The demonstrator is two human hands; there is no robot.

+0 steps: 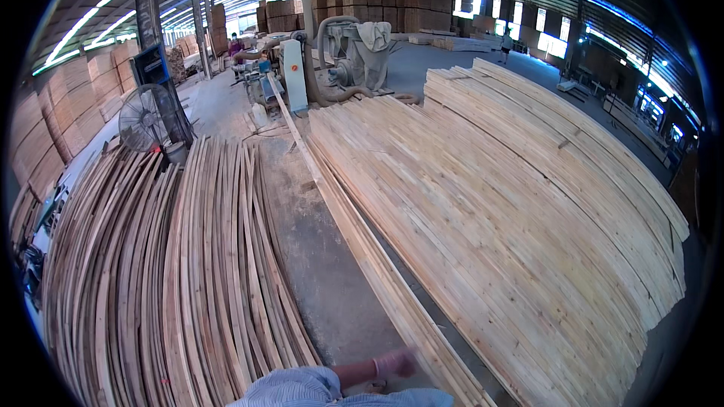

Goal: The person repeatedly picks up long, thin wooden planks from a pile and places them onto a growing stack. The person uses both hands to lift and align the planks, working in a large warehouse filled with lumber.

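Note:
My left hand [396, 364], in what looks like a pink glove, reaches across the lower edge from a striped sleeve [296, 386]. It is smeared by motion, so its fingers cannot be made out. Just right of it runs a narrow row of long pale wood strips [377, 280]; whether the hand touches them is unclear. One long strip [290, 122] stretches up to a machine [266, 87] at the far end. Of my right side only a sleeve [411, 398] shows for certain; a small skin-coloured patch between the sleeves is too unclear to name.
Weathered strips [219, 256] lie in bundles at left. A broad stack of pale boards [498, 234] fills the right. Beyond stand a fan [145, 119], a pale cabinet [294, 75], a dust collector [362, 53] with hoses and two distant people. Sawdust covers the concrete floor [320, 286] between.

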